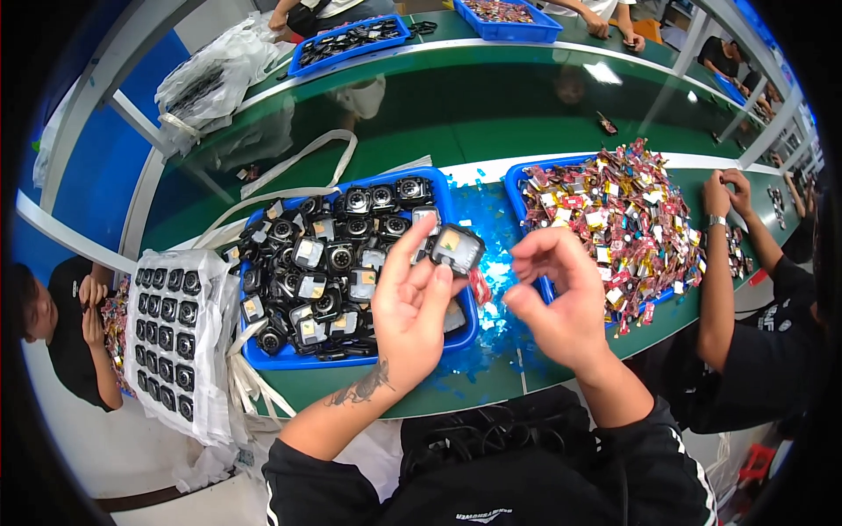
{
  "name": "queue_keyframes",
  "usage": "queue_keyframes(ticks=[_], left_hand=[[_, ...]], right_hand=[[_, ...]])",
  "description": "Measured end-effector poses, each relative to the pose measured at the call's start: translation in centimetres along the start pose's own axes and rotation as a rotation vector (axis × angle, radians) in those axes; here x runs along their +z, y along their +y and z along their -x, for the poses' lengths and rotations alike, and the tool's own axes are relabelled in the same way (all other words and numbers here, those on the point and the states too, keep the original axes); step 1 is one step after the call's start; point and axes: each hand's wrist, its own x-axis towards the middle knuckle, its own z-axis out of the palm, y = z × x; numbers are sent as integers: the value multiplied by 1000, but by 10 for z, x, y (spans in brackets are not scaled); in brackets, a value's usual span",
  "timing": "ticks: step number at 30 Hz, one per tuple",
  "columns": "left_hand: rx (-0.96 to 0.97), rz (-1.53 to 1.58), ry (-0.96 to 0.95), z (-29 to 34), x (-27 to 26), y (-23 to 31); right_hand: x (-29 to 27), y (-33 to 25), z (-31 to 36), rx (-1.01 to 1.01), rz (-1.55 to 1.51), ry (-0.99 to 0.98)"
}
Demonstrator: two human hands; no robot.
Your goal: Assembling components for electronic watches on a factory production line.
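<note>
My left hand (412, 311) pinches a black smartwatch case (458, 249) between thumb and fingers, its pale inner face turned up. Below the case hangs a small red part (479, 287); whether it is attached I cannot tell. To the right, my right hand (566, 294) is in the air, fingers curled and thumb apart, with nothing visible in it. Under and left of my left hand, a blue tray (360, 358) is heaped with similar black watch cases (340, 256). Beyond my right hand, another blue tray (516, 195) overflows with small red, white and yellow electronic parts (614, 223).
Blue film scraps (491, 329) litter the green bench (443, 399) between the trays. At left stands a white sheet of watch cases in rows (167, 329). Pale straps (254, 373) hang beside the tray. Co-workers' hands (728, 193) are at work on the right, left and far side.
</note>
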Motion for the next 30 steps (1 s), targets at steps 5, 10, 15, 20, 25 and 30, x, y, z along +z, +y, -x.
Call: queue_keyframes(ticks=[5,10,15,20,25,30], left_hand=[[29,-128,-7,-1,-3,0],[353,-646,-207,-6,-12,6],[302,-680,-232,-3,-10,12],[159,-679,-251,-3,-10,14],[-7,-626,-198,0,-11,12],[-132,-223,-195,2,-6,3]], right_hand=[[8,-8,10,-45,171,-124],[3,-5,7,173,-161,-79],[-12,-4,1,328,-378,-283],[-19,1,-2,414,-420,-290],[-11,-7,7,309,-61,-237],[-3,-5,8,183,-40,-102]])
